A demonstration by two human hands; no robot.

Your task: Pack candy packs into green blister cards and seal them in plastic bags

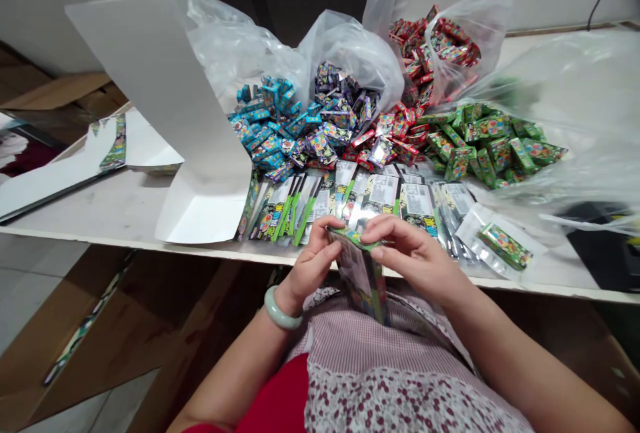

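Both my hands hold one clear packet [361, 273] with a green printed header, upright at the table's near edge. My left hand [313, 263], with a pale green bangle on the wrist, grips its left side with fingers curled over the top. My right hand [410, 253] pinches the top edge from the right. Just beyond lies a row of several flat packets [350, 199] with green headers. Behind them are heaps of small boxes: blue [265, 129], purple [340, 103], red [400, 133] and green [485, 143].
A filled packet [503, 244] lies alone at the right on the white table [115, 209]. Open clear bags [350, 39] stand behind the heaps. A bent white cardboard sheet [165, 99] leans at left. Brown cartons [95, 333] sit on the floor at left.
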